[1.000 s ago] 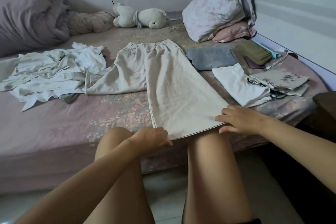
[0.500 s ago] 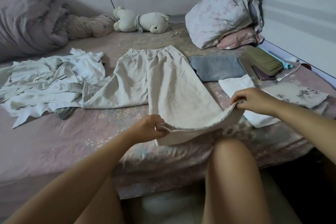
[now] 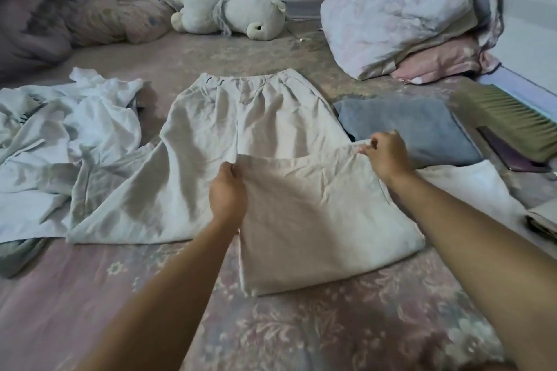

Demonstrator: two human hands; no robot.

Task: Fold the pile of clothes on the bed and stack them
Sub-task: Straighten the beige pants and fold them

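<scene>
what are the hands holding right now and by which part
Both hold the pale beige linen trousers by the hem of one leg: the left hand pinches one hem corner, the right hand the other, with that leg folded up.

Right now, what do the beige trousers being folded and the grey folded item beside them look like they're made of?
Beige trousers: thin woven cloth, likely linen or cotton, matte, finely creased. Grey folded item: thicker and softer, seemingly knit or fleece, matte, with rounded edges and no sharp creases. The exact fibre of either cannot be told.
</scene>
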